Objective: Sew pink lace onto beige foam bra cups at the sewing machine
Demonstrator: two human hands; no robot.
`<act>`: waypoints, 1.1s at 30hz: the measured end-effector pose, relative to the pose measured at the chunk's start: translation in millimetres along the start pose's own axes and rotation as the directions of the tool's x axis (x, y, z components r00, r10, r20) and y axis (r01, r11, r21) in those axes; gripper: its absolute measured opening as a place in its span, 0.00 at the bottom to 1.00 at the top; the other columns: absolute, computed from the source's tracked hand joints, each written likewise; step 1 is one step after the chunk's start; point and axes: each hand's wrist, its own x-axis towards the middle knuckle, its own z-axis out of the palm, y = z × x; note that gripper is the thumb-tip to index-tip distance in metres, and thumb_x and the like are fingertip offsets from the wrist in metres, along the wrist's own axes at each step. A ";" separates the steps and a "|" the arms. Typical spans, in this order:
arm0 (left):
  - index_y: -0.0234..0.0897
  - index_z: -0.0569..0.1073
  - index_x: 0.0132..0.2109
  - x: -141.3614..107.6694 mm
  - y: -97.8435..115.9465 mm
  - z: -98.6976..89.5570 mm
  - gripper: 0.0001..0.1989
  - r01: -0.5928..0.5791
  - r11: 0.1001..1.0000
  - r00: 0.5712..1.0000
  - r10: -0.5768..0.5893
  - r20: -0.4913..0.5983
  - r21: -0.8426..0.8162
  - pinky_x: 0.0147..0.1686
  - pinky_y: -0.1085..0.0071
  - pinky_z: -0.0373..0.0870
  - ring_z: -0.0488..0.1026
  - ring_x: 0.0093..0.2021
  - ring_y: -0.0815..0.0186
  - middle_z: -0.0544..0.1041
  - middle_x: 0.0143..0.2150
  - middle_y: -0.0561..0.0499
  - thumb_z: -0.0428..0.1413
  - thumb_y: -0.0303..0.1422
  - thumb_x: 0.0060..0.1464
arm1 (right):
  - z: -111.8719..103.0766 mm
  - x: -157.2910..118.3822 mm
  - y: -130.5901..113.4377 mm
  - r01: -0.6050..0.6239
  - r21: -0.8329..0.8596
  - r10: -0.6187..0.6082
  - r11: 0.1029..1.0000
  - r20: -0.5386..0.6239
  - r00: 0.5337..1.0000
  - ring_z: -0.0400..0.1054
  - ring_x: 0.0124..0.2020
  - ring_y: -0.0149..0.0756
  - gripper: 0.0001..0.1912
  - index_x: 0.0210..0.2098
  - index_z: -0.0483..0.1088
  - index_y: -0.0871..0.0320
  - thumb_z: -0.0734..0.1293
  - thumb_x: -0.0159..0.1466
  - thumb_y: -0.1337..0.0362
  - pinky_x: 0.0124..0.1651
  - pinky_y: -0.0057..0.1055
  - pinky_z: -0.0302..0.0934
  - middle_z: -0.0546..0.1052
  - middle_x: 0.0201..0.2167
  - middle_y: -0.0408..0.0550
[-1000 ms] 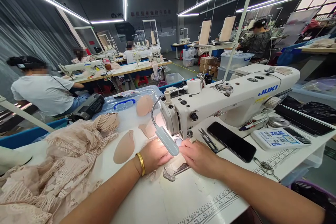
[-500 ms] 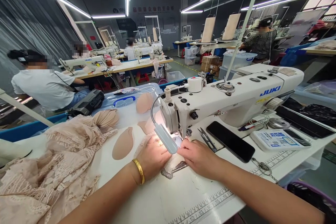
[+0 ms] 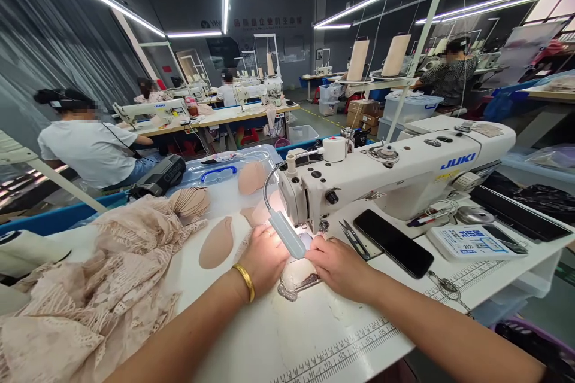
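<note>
I can't tell what my left hand, partly behind the lamp, or right hand grips; the far bin's contents blur.

The slim grey lamp head partly hides the left hand's fingers; past the white desk's left end, crumpled beige lace fabric runs out of frame.

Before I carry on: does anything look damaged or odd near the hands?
Yes: between the left hand and right hand, a ragged brownish edging marks the white tabletop; against the smooth surface around, it could be worn or peeling.
</note>
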 end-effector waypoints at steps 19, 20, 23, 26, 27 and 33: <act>0.39 0.78 0.56 -109.5 143.1 -27.1 0.29 0.276 -0.467 0.732 -0.464 0.498 -0.840 0.48 0.61 0.78 0.81 0.50 0.52 0.83 0.49 0.39 0.70 0.50 0.52 | -6.0 -8.0 -118.9 -0.288 0.957 0.464 -0.013 0.261 0.846 0.65 0.32 0.34 0.32 0.62 0.63 0.51 0.74 0.62 0.54 0.37 0.31 0.59 0.67 0.28 0.35; 0.37 0.79 0.54 -107.5 144.3 -26.9 0.29 0.147 -0.558 0.640 -0.576 0.509 -0.817 0.53 0.60 0.77 0.80 0.54 0.51 0.83 0.51 0.39 0.71 0.49 0.51 | -5.2 -16.7 -125.8 -0.279 0.960 0.463 0.029 0.234 0.855 0.65 0.33 0.35 0.29 0.60 0.65 0.50 0.73 0.63 0.54 0.39 0.31 0.59 0.66 0.29 0.36; 0.37 0.80 0.50 -96.6 134.8 -34.9 0.24 -0.150 -0.530 0.403 -0.804 0.438 -0.835 0.61 0.58 0.72 0.77 0.58 0.51 0.82 0.53 0.41 0.74 0.40 0.48 | -5.3 -41.2 -137.6 -0.308 0.925 0.409 0.224 0.198 0.891 0.67 0.39 0.38 0.19 0.54 0.71 0.50 0.70 0.67 0.51 0.45 0.36 0.61 0.74 0.38 0.43; 0.38 0.81 0.53 -89.9 132.1 -44.4 0.27 -0.163 -0.522 0.431 -0.801 0.416 -0.837 0.60 0.56 0.74 0.78 0.57 0.50 0.83 0.53 0.43 0.75 0.35 0.45 | -9.7 -48.3 -136.7 -0.308 0.871 0.304 0.383 0.195 0.932 0.68 0.54 0.47 0.20 0.57 0.74 0.49 0.68 0.70 0.48 0.59 0.43 0.59 0.76 0.54 0.50; 0.38 0.81 0.54 -89.6 134.9 -45.9 0.27 -0.134 -0.533 0.486 -0.770 0.413 -0.836 0.60 0.55 0.74 0.79 0.57 0.49 0.84 0.52 0.42 0.75 0.35 0.46 | -12.0 -46.3 -134.1 -0.301 0.870 0.282 0.389 0.198 0.939 0.66 0.60 0.48 0.22 0.59 0.73 0.49 0.68 0.70 0.47 0.64 0.44 0.56 0.74 0.59 0.50; 0.37 0.80 0.59 -96.4 150.9 -49.5 0.30 -0.079 -0.588 0.656 -0.639 0.402 -0.805 0.59 0.54 0.74 0.78 0.58 0.46 0.83 0.54 0.38 0.74 0.35 0.49 | -24.6 -36.2 -116.5 -0.391 0.895 0.328 -0.216 0.443 0.834 0.74 0.48 0.45 0.39 0.71 0.59 0.42 0.66 0.66 0.34 0.56 0.45 0.65 0.79 0.46 0.47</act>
